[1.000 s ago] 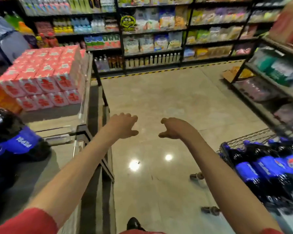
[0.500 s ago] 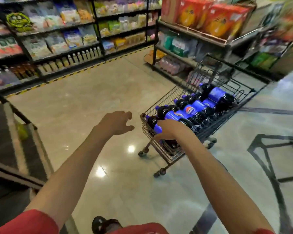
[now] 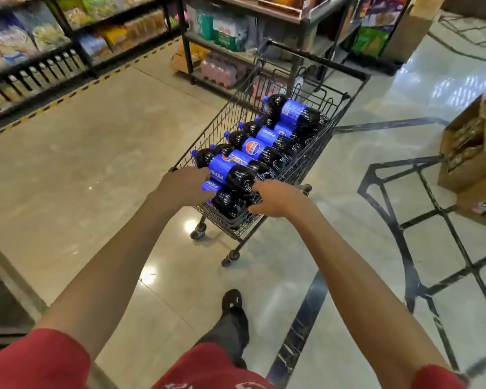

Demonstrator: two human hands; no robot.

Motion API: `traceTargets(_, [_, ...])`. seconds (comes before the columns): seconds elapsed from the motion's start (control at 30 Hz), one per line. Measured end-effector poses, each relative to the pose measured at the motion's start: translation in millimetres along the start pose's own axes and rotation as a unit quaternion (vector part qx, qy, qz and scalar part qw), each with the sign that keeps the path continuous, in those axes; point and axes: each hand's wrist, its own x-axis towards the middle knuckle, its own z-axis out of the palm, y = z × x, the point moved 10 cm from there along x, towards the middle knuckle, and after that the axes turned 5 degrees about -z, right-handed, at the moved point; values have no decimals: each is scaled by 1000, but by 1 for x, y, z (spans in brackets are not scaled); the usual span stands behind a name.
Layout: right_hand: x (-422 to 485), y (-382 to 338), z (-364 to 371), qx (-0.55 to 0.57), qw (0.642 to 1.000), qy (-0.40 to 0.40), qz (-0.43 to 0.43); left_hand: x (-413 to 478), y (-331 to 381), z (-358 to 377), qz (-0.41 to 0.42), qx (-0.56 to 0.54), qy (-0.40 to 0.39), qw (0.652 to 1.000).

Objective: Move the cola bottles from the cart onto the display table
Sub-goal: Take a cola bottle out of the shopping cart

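A: Here, where does the load lie?
B: The nearest dark plastic cola bottle with a blue label (image 3: 232, 175) lies on its side atop the other cola bottles (image 3: 253, 147), at the near end of the black wire shopping cart (image 3: 216, 127).
A: And the hands?
B: The right hand (image 3: 278, 200) curls its fingers on the bottle's base. The left hand (image 3: 184, 186) lies against the label end with its fingers hidden, so its grip cannot be told. Best practice: support both ends, lift level, and clear the cart's rim before turning.

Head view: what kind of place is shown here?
Most likely a supermarket: long shelves of packaged goods line the aisle, and a wire cart stands on the floor, loaded with cola bottles.
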Motion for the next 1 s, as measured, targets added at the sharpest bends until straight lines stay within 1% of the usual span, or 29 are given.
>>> traceTargets(0.2, [35, 22, -11, -14, 1000, -18, 1, 46, 5, 1, -2, -4, 2, 1000])
traceTargets(0.37, [81, 37, -21, -43, 997, -64, -13, 92, -4, 9, -23, -14, -18, 999])
traceTargets(0.47, [116, 40, -25, -70, 992, -103, -38, 123, -14, 12, -49, -34, -22, 998])
traceTargets(0.57, [152, 42, -28, -85, 987, -123, -63, 151, -23, 15, -74, -47, -22, 996])
traceTargets(0.67, [181, 44, -25, -72, 984, -142, -79, 174, -33, 27, -99, -62, -45, 992])
traceTargets(0.8, [206, 47, -13, 1, 978, -191, -89, 193, -44, 45, -132, -85, -75, 985])
traceTargets(0.87, [218, 49, -10, -9, 974, -199, -106, 200, -50, 52, -161, -101, -77, 979])
traceTargets(1.0, [250, 61, 2, -29, 972, -205, -113, 214, -57, 67, -216, -128, -90, 964])
